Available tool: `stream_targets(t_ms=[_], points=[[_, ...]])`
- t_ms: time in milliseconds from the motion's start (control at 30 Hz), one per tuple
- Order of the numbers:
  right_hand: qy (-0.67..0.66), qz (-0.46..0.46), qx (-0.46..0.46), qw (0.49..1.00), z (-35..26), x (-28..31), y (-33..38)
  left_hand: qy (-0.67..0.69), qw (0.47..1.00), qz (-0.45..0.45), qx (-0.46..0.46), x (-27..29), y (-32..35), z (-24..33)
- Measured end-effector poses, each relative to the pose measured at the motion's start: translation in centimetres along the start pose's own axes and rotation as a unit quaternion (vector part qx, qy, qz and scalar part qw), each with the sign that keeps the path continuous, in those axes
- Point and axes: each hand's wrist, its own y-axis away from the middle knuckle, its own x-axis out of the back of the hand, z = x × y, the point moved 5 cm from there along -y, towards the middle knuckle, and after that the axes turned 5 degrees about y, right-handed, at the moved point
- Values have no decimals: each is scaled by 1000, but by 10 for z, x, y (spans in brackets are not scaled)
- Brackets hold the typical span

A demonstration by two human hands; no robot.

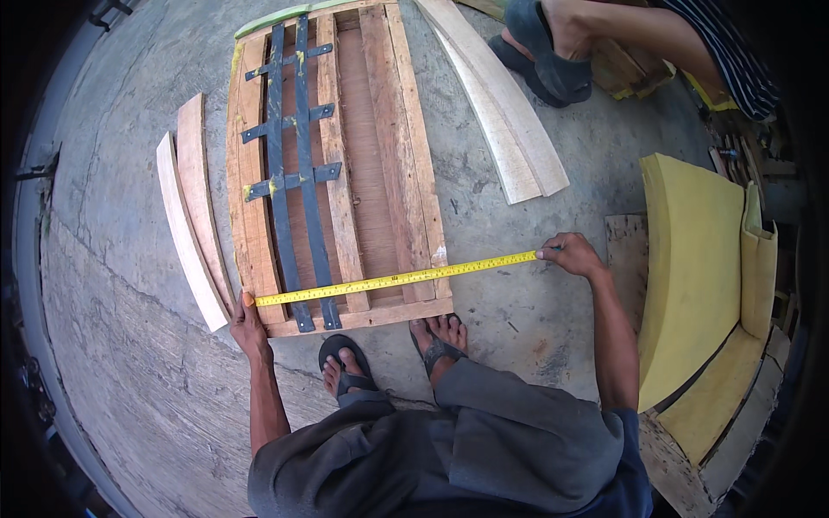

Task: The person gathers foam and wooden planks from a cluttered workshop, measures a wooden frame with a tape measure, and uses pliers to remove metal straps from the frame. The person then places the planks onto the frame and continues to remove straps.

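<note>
Stretching a yellow tape measure (393, 279) across the near end of a wooden frame (380, 173) on the concrete floor (112, 285), you pin its end at the frame's left edge with your left hand (248, 326), grip pressed closed on it. Your right hand (570, 255) pinches the tape past the frame's right edge. Curved boards (192, 207) lie just left.

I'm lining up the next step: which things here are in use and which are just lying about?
In use: yellow tape measure, stretched by left hand and right hand across the slatted wooden frame.

Lying about: curved wooden boards, pale curved planks, yellow foam cushions.
</note>
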Motion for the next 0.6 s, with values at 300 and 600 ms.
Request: stream_targets(t_ms=[300,600], points=[[-34,4,50,998,-24,-18,14,33,999,10,19,-1,-9,-3],[-34,-4,136,990,-119,-65,8,17,999,4,-31,-3,-10,-8]])
